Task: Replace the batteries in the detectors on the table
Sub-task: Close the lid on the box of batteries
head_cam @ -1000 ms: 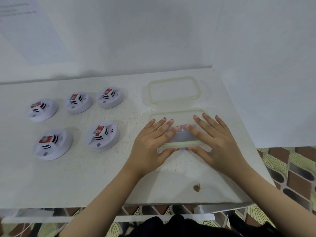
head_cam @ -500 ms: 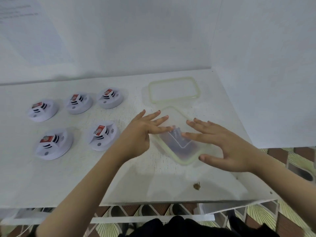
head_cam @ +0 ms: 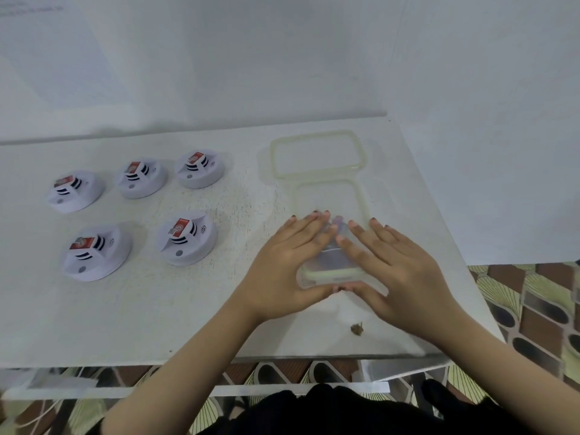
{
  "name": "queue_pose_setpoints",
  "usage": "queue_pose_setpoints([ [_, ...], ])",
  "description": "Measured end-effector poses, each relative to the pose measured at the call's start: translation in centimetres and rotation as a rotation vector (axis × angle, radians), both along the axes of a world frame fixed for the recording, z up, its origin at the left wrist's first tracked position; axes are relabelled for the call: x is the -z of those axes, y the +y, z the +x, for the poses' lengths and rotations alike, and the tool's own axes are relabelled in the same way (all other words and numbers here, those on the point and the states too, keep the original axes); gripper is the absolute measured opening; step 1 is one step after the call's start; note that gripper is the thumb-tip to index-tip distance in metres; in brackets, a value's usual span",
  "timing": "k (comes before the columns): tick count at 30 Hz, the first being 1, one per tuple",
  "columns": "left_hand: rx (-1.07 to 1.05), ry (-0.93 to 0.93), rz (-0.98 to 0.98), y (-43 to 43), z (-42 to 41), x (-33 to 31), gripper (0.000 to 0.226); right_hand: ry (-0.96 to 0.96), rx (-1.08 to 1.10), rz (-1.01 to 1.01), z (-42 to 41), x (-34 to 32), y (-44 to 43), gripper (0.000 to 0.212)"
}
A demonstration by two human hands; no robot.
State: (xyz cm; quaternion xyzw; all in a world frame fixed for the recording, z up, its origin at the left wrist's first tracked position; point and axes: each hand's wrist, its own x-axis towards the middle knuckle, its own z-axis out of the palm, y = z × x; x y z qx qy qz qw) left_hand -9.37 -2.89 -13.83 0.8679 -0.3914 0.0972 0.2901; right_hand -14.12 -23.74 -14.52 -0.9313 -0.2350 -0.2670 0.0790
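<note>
Several white round detectors lie on the left half of the table, three in a back row (head_cam: 141, 177) and two nearer (head_cam: 188, 238), each with a red battery showing on top. A clear plastic container (head_cam: 328, 183) with a pale green rim stands to their right, its long side pointing away from me. My left hand (head_cam: 282, 262) and my right hand (head_cam: 405, 271) lie on its near end with fingers straight, thumbs meeting at its near edge. Blurred greyish things show inside between my hands.
The container's clear lid (head_cam: 273, 158) lies flat behind it near the back wall. A small brown scrap (head_cam: 357, 328) sits near the table's front edge. A white wall rises along the table's right side, and patterned floor shows below.
The container has turned from crosswise, through a diagonal, to lengthwise. My hands lifted off partway during the turn and now lie flat on its near end again.
</note>
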Motion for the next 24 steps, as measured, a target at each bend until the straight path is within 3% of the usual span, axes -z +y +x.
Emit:
queue_pose_setpoints([
  [6,0.012,0.043,-0.035,-0.1,0.0,0.1,0.073,-0.042,-0.038,0.058,0.5,-0.2,-0.1,0.048],
  [11,0.065,0.262,0.036,1.8,1.2,-1.5,0.077,0.219,-0.154,0.207,1.7,-1.4,-2.0,0.052],
  [14,0.034,0.249,0.148,3.5,2.2,-3.0,0.076,0.308,-0.139,0.164,3.0,-2.0,-3.0,0.055],
  [17,-0.050,0.190,0.132,4.0,2.5,-4.4,0.088,0.400,-0.174,0.107,3.9,-2.7,-3.6,0.066],
  [19,-0.105,0.160,0.078,3.8,2.4,-4.8,0.074,0.447,-0.183,0.117,4.1,-2.9,-3.6,0.072],
  [21,-0.119,0.157,0.061,3.2,1.6,-4.5,0.046,0.424,-0.155,0.142,3.9,-2.5,-3.2,0.075],
  [22,-0.106,0.146,0.097,2.9,1.1,-4.1,0.052,0.392,-0.130,0.153,3.6,-2.1,-2.9,0.074],
  [24,-0.059,0.134,0.176,2.3,0.5,-3.0,0.089,0.316,-0.081,0.174,2.9,-1.2,-2.1,0.076],
])
